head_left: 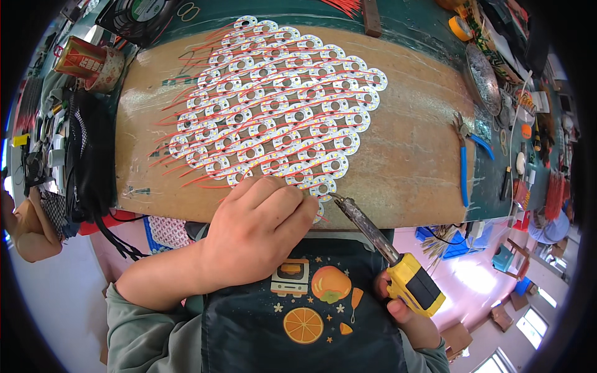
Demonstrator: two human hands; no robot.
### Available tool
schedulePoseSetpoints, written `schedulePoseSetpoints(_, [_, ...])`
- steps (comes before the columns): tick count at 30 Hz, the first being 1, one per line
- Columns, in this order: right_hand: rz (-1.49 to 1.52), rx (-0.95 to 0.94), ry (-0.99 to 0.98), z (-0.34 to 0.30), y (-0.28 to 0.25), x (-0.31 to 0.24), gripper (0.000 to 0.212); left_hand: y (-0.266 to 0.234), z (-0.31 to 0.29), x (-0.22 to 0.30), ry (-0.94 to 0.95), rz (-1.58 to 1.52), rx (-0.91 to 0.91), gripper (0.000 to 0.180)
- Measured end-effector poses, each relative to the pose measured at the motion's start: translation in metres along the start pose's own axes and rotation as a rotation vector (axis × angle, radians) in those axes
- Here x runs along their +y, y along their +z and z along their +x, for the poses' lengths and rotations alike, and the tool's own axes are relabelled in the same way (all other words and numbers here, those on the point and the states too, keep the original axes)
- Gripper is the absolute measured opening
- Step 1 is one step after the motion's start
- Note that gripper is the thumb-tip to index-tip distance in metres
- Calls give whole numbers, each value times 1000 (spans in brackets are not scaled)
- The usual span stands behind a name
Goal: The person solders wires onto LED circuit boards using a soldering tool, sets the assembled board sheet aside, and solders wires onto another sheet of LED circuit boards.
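A panel of round white ring-shaped LED circuit boards [262, 129], joined in slanting rows, lies on a brown board. Thin red wires [205, 180] run across the rings and stick out at their left side. My left hand [261, 221] is closed over the panel's near edge, fingers bent and pressed together; its fingertips and whatever they pinch are hidden. In my right hand [404, 309] is a yellow soldering iron [418, 283], gripped by its handle. The iron's dark tip points up and left and meets or nearly meets the nearest ring, just right of my left fingers.
Blue-handled pliers [464, 165] lie at the brown board's [423, 130] right edge. A metal dish [482, 79] and a roll of orange tape [460, 28] stand far right. A black fan [140, 18] and a patterned cup [107, 68] are far left. A black bag [90, 149] hangs at left.
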State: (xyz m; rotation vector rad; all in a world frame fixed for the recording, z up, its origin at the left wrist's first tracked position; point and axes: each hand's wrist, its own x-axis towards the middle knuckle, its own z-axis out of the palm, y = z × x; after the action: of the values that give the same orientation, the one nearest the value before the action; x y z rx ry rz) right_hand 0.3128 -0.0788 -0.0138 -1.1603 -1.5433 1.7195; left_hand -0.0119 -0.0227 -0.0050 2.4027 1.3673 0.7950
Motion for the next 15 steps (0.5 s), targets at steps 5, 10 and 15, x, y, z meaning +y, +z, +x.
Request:
schedulePoseSetpoints(5, [-12, -13, -1, 1, -1, 3, 37, 2, 0, 1, -3, 4, 1, 33])
schedulePoseSetpoints(10, [-32, 6, -17, -1, 1, 7, 39, 1, 1, 0, -5, 4, -4, 33])
schedulePoseSetpoints(15, [12, 15, -38, -3, 2, 4, 36, 0, 0, 1, -14, 2, -10, 33])
